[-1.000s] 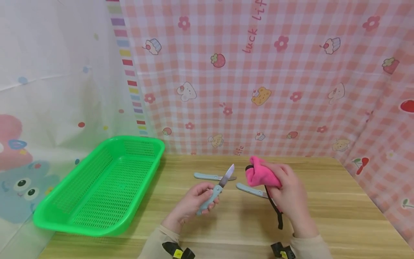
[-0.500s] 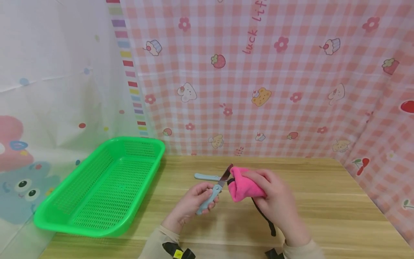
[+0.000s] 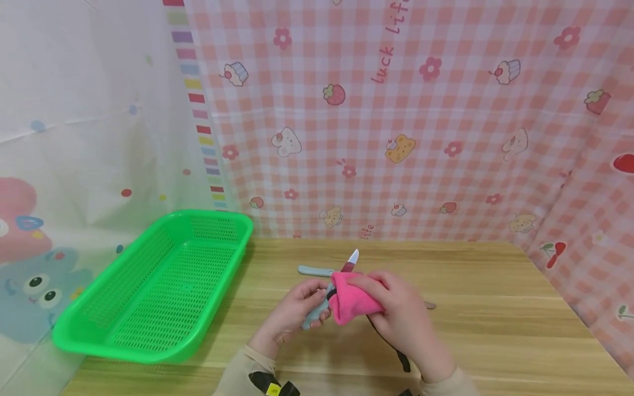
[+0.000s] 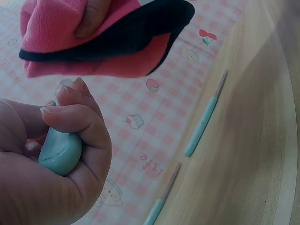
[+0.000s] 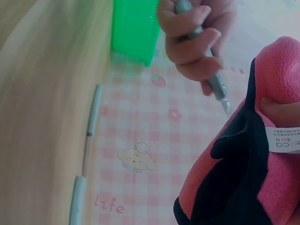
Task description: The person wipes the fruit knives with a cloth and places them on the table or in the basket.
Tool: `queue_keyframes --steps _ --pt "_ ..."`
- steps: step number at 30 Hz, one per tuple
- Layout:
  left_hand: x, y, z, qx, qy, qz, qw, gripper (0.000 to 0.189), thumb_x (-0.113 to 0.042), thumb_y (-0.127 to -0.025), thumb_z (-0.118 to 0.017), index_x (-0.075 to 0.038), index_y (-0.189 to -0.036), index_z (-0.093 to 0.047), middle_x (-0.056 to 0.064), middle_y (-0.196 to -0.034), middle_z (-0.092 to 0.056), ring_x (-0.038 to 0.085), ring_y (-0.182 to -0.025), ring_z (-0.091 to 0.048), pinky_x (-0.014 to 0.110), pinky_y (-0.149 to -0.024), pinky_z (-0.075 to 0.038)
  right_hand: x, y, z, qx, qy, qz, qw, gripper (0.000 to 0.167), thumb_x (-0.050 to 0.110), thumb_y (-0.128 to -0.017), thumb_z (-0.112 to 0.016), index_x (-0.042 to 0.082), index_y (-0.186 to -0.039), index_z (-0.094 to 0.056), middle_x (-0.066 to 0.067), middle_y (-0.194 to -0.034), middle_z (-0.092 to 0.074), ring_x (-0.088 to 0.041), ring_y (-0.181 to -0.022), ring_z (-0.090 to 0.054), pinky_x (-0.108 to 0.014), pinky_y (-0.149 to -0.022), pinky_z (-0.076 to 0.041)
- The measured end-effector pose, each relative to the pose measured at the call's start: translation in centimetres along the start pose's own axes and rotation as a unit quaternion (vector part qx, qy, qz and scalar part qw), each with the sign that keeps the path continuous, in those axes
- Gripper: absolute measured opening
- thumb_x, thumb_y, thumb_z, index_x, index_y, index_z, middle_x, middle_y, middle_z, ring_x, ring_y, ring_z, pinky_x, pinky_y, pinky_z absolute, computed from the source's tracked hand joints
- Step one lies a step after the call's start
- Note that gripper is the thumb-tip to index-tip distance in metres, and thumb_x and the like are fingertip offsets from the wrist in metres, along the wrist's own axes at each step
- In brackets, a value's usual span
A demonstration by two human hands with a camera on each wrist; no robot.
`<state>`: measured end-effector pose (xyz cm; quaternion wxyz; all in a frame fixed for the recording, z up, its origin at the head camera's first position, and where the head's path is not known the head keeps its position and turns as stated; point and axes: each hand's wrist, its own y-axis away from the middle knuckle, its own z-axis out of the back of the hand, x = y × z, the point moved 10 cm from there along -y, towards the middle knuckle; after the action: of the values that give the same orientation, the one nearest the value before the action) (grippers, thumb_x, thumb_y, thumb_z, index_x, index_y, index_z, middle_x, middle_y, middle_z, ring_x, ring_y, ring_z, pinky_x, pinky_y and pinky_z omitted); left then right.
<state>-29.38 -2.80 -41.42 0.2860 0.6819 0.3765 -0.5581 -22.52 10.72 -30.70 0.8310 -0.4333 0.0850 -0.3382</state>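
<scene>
My left hand [image 3: 292, 311] grips a knife by its light blue handle [image 3: 313, 318], blade pointing up and away. The right hand [image 3: 403, 311] pinches a folded pink cloth [image 3: 358, 302] with black edging. In the head view the cloth overlaps the knife where handle meets blade, and the blade tip [image 3: 353, 257] shows above it. A white label [image 5: 283, 139] hangs from the cloth in the right wrist view. Two more knives lie on the table: one [image 3: 315, 270] behind the held knife, the other mostly hidden by the right hand, its blade tip [image 3: 430, 305] showing.
A green plastic basket [image 3: 124, 353] with perforated sides stands at the left of the wooden table [image 3: 500, 330]. Behind the table hangs a pink checked curtain [image 3: 446, 110]. A black strip [image 3: 403, 362] dangles below the cloth.
My right hand has brought the cloth leftward and slightly down, from apart from the knife to overlapping it. The left hand keeps its grip in the same place.
</scene>
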Motion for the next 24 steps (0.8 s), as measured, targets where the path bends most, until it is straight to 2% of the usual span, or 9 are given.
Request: queue_keyframes --steps 6,11,15,20,24 --pt "-0.1 0.0 -0.5 0.011 0.001 -0.012 0.9999 0.015 -0.008 -0.106 -0.042 -0.007 -0.108 -0.058 0.002 -0.081 -0.054 0.008 -0.061 -0.05 0.017 -0.052 -0.042 -0.3 0.4 -1.1 0.021 0.004 -0.015 0.9997 0.063 -0.004 -0.067 -0.081 0.025 -0.121 -0.067 -0.002 -0.099 -0.065 -0.018 -0.083 -0.063 -0.036 -0.067 -0.054" --pt "0.0 -0.1 -0.7 0.019 -0.007 -0.01 0.9997 0.017 -0.01 -0.106 -0.043 -0.009 -0.112 -0.059 0.002 -0.08 -0.055 0.007 -0.061 -0.05 0.017 -0.051 -0.042 -0.9 0.6 -1.6 0.035 0.009 -0.039 0.9986 0.058 -0.001 -0.069 -0.082 0.025 -0.119 -0.068 -0.001 -0.101 -0.066 -0.018 -0.087 -0.064 -0.037 -0.07 -0.055" --pt "0.0 -0.1 -0.9 0.025 -0.015 -0.012 0.9995 0.017 -0.009 -0.106 -0.043 -0.006 -0.113 -0.058 0.003 -0.078 -0.054 0.008 -0.062 -0.05 0.017 -0.051 -0.042 -1.3 0.7 -1.7 0.035 0.015 -0.052 0.9979 0.056 0.0 -0.07 -0.082 0.025 -0.118 -0.069 -0.001 -0.1 -0.066 -0.019 -0.087 -0.064 -0.038 -0.069 -0.055" --pt "0.4 -0.1 -0.9 0.023 -0.018 0.0 0.9996 0.016 -0.008 -0.106 -0.042 -0.009 -0.105 -0.058 0.002 -0.075 -0.054 0.008 -0.062 -0.05 0.017 -0.051 -0.041 -1.6 0.8 -1.5 0.026 0.031 -0.056 0.9976 0.056 -0.001 -0.067 -0.083 0.024 -0.116 -0.07 -0.002 -0.098 -0.066 -0.019 -0.083 -0.065 -0.038 -0.066 -0.055" --pt "0.6 -0.1 -1.0 0.021 -0.015 0.009 0.9996 0.016 -0.008 -0.106 -0.042 -0.009 -0.101 -0.057 0.004 -0.079 -0.057 0.007 -0.062 -0.05 0.016 -0.05 -0.041 -2.2 1.0 -1.3 0.022 0.043 -0.068 0.9965 0.057 -0.002 -0.068 -0.084 0.023 -0.117 -0.07 -0.003 -0.096 -0.065 -0.02 -0.08 -0.064 -0.037 -0.065 -0.055"
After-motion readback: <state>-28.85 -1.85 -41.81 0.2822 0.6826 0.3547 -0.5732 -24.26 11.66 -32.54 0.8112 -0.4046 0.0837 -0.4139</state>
